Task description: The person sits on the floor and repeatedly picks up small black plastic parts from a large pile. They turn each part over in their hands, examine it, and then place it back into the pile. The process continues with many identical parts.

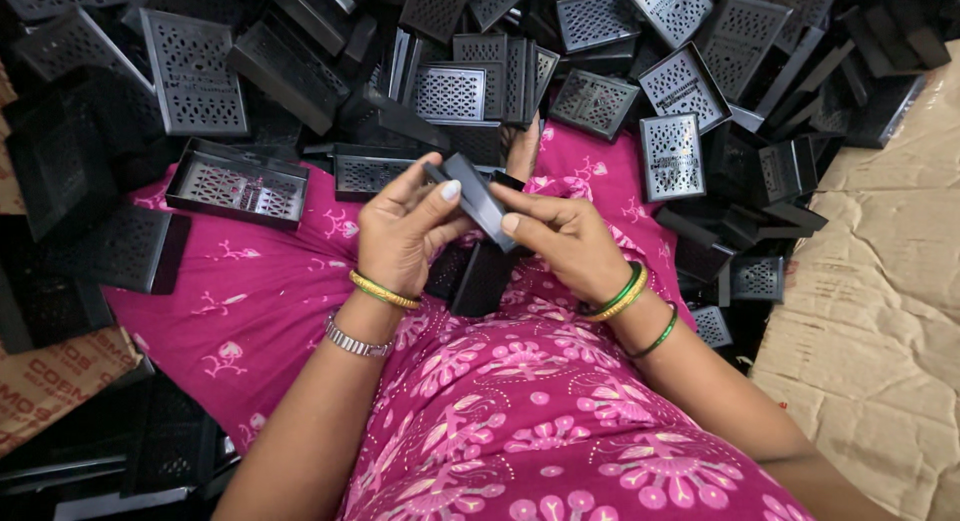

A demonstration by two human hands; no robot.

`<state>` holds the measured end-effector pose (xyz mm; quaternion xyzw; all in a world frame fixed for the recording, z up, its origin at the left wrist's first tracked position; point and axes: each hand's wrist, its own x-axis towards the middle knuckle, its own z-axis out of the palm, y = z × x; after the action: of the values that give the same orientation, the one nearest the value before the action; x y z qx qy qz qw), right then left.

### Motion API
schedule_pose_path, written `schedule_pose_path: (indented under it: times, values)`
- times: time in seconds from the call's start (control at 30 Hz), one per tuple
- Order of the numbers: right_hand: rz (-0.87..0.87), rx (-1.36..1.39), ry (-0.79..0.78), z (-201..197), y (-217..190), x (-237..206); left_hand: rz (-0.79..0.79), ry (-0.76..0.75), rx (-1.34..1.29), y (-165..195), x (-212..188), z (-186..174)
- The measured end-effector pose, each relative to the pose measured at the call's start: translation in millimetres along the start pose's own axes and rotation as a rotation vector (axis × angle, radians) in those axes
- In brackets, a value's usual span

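Both closed on one black perforated tray (478, 196) — left hand (400, 236), right hand (565, 241); tray heap (600, 91) at twelve o'clock — unsorted.

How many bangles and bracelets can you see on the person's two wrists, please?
5: a gold-green bangle and a silver bracelet on the left wrist; a green-and-gold pair and a thin green bangle on the right.

Flattened brown cardboard (880, 311) lies right; a red-printed brown carton (50, 381) lies lower left.
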<state>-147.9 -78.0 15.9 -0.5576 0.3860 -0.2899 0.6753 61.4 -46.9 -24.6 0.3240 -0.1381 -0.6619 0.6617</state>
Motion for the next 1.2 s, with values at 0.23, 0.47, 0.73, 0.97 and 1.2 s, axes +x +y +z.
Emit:
schedule_pose_path:
  times: [0.23,0.47,0.73,0.97,1.2]
  values:
    - [0.031,-0.013,-0.009,-2.3,5.0,0.8,-0.095,-0.051,0.103,0.9,-0.8,-1.8]
    - [-0.122,-0.251,-0.108,-7.1,7.1,0.1,-0.117,-0.094,0.205,-7.2,3.1,-7.4]
    - [-0.032,-0.098,-0.128,-1.9,1.8,-9.7,0.037,-0.183,0.387,-37.3,-5.3,-5.8]
    - [-0.041,-0.002,-0.072,-6.4,-23.8,-20.9,0.039,-0.22,0.458,-24.6,-7.1,-5.5]
    - [-0.052,-0.151,-0.058,-10.9,-22.6,-32.4,0.035,-0.257,0.438,-31.7,-14.6,-5.5]
